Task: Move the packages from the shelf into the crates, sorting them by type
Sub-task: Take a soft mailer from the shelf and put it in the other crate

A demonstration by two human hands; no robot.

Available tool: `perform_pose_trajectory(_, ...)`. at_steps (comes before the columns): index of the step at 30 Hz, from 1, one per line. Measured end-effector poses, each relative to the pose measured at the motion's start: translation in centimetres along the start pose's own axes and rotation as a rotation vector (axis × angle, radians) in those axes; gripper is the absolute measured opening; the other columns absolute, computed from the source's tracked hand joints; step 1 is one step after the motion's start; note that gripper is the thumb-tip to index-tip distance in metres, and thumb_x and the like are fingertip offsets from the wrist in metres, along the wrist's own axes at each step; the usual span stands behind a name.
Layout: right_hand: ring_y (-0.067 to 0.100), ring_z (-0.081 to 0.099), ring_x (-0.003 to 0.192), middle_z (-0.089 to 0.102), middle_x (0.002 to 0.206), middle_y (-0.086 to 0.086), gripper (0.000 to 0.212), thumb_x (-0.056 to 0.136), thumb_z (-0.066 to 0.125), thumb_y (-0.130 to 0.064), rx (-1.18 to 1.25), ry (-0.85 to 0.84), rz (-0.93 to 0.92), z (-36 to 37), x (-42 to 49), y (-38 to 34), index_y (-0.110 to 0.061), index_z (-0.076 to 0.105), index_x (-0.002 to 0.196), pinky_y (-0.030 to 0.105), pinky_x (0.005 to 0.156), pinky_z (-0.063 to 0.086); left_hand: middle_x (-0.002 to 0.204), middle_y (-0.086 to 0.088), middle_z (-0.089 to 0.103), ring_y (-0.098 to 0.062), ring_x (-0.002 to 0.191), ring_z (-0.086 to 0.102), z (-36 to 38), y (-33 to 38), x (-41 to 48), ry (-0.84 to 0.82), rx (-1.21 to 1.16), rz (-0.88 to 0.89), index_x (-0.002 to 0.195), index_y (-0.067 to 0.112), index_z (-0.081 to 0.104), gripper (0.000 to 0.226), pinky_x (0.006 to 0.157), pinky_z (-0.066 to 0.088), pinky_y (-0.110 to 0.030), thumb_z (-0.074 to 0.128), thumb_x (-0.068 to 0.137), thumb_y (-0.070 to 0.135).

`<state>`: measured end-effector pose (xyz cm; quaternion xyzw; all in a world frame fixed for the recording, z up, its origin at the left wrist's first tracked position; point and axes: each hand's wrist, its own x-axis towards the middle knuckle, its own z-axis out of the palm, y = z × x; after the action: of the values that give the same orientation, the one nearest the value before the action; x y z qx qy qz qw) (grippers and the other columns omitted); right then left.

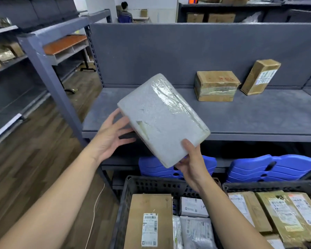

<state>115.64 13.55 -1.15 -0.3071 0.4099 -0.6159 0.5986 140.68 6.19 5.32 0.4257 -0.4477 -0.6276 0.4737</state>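
Before us runs the grey shelf (pixel 241 115), nearly cleared: only two brown cardboard boxes remain on it, a squat one (pixel 216 86) and a taller one (pixel 260 77) leaning against the back panel, close to each other at the right. Below us stand two dark crates, the left crate (pixel 131 187) holding a large cardboard box with a label plus several grey mailers, the right crate (pixel 269 185) holding brown, taped parcels. In the air between shelf and crates we hold a white foam package (pixel 162 119), wrapped in clear tape and tilted, clear of the shelf edge. Our right hand (pixel 192 164) is clamped on its near lower corner, thumb on top and fingers beneath; our left hand (pixel 111 135) is open, fingertips at the package's left end, steadying rather than gripping. We judge the package light and stiff, though foam dents and chips easily; a gouge already shows near the left end. The tape looks slick, so we would rather hold across the bare edges with both hands than pinch one corner. Which crate suits it, we cannot tell.
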Motion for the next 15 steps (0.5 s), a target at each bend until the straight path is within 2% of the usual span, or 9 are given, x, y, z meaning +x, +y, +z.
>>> perform_pose_trajectory(4, 0.026, 0.073, 0.114, 0.069, 0.136, -0.003, 0.090, 0.069, 0.081, -0.048, 0.008, 0.023, 0.043, -0.3, -0.5, 0.5, -0.038, 0.041, 0.150, 0.064, 0.102, 0.054, 0.129, -0.008, 0.073, -0.037, 0.114, 0.071, 0.8, -0.7, 0.0, 0.047, -0.055, -0.041, 0.151, 0.027, 0.048, 0.091, 0.087, 0.059, -0.064, 0.088, 0.070, 0.039)
perform_pose_trajectory(6, 0.031, 0.073, 0.115, 0.071, 0.133, -0.004, 0.090, 0.070, 0.080, -0.051, -0.017, 0.031, 0.059, -0.3, -0.8, 0.4, -0.039, 0.041, 0.149, 0.068, 0.103, 0.051, 0.130, -0.011, 0.070, -0.038, 0.115, 0.070, 1.3, -0.8, -0.1, 0.069, -0.063, -0.062, 0.147, 0.025, 0.053, 0.079, 0.082, 0.060, -0.064, 0.084, 0.076, 0.037)
perform_pose_trajectory(9, 0.033, 0.072, 0.118, 0.071, 0.134, -0.006, 0.089, 0.073, 0.079, -0.056, -0.032, 0.023, 0.092, -0.4, -1.0, 0.1, -0.042, 0.039, 0.151, 0.066, 0.101, 0.053, 0.127, -0.012, 0.069, -0.035, 0.109, 0.071, 2.1, -0.7, 0.0, 0.121, -0.074, -0.064, 0.142, 0.022, 0.055, 0.069, 0.077, 0.062, -0.061, 0.078, 0.078, 0.036)
perform_pose_trajectory(12, 0.033, 0.073, 0.116, 0.068, 0.139, -0.007, 0.072, 0.088, 0.073, -0.063, -0.057, 0.030, 0.107, -0.3, -1.1, -0.5, -0.044, 0.042, 0.150, 0.064, 0.098, 0.056, 0.117, -0.005, 0.074, -0.030, 0.108, 0.072, 2.9, -0.1, -0.3, 0.173, -0.080, -0.019, 0.142, 0.025, 0.053, 0.070, 0.077, 0.063, -0.060, 0.080, 0.078, 0.033)
perform_pose_trajectory(13, 0.032, 0.073, 0.115, 0.066, 0.141, -0.006, 0.064, 0.093, 0.067, -0.063, -0.072, 0.035, 0.107, -0.3, -1.1, -0.8, -0.044, 0.043, 0.149, 0.061, 0.097, 0.058, 0.121, -0.003, 0.073, -0.029, 0.111, 0.071, 3.1, 0.0, -0.3, 0.191, -0.076, -0.001, 0.144, 0.027, 0.051, 0.073, 0.079, 0.062, -0.061, 0.083, 0.079, 0.032)
perform_pose_trajectory(15, 0.032, 0.074, 0.112, 0.065, 0.143, -0.005, 0.054, 0.099, 0.059, -0.056, -0.089, 0.047, 0.096, -0.1, -1.0, -1.2, -0.042, 0.045, 0.149, 0.054, 0.091, 0.062, 0.134, -0.002, 0.065, -0.026, 0.120, 0.067, 3.6, 0.3, -0.7, 0.236, -0.061, 0.037, 0.153, 0.032, 0.042, 0.093, 0.084, 0.061, -0.063, 0.090, 0.073, 0.036)
